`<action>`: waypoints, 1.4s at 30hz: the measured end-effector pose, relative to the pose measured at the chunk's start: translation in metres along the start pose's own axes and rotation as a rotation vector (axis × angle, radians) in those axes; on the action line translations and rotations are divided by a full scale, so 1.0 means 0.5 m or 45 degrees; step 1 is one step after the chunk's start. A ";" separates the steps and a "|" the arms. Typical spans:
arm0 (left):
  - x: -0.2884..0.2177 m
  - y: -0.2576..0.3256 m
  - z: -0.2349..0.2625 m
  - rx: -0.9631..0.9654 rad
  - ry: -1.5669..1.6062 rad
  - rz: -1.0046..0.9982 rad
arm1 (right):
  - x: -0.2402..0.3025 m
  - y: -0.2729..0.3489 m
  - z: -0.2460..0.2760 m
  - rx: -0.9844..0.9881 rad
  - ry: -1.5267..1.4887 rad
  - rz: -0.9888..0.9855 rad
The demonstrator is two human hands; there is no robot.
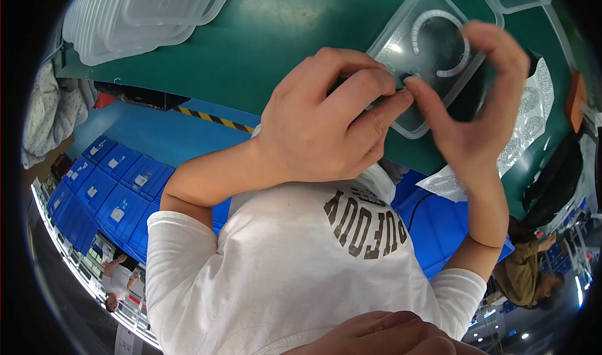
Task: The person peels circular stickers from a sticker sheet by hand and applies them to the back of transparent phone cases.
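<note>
My left hand point(335, 113) is closed, its fingertips pinched together over the near left side of a translucent plastic tray point(464, 79). At those fingertips sits a small dark piece point(406, 79), too small and covered to name. My right hand point(480, 98) has its thumb tip against or right beside that piece. Its index finger is lifted well away from the thumb and is slightly blurred. Inside the tray lies a white, segmented curved strip point(431, 14), bent into an open ring. Part of the tray is hidden behind both hands.
Stacked clear plastic trays point(141, 16) stand on the green table point(276, 16) at far left. A sheet with round patterned pieces point(532, 107) lies right of my right hand. Blue bins point(116, 189) are below the table's edge at left. Other people point(523, 273) are in the background.
</note>
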State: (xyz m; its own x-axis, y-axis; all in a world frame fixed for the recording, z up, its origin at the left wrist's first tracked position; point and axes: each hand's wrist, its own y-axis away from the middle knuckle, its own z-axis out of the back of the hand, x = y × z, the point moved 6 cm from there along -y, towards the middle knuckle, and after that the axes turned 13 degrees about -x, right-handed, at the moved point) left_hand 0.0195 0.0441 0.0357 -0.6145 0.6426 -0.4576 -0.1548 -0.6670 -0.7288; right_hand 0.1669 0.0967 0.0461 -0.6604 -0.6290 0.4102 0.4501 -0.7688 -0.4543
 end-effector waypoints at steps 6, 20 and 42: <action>-0.007 -0.001 -0.003 0.003 0.014 0.002 | -0.054 0.005 0.023 -0.211 -0.644 -0.384; -0.016 -0.024 0.001 0.317 -0.166 0.061 | -0.043 0.003 0.009 -0.188 -0.450 -0.324; -0.019 -0.267 -0.280 0.738 -0.055 0.154 | -0.201 0.112 0.209 -0.728 -0.332 -0.547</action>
State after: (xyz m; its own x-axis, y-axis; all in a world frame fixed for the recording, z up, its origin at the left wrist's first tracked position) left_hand 0.1543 0.1796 0.0660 -0.6835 0.5410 -0.4900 -0.4711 -0.8397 -0.2699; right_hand 0.3215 0.1046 0.0621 -0.5116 -0.3497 0.7848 -0.2431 -0.8172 -0.5226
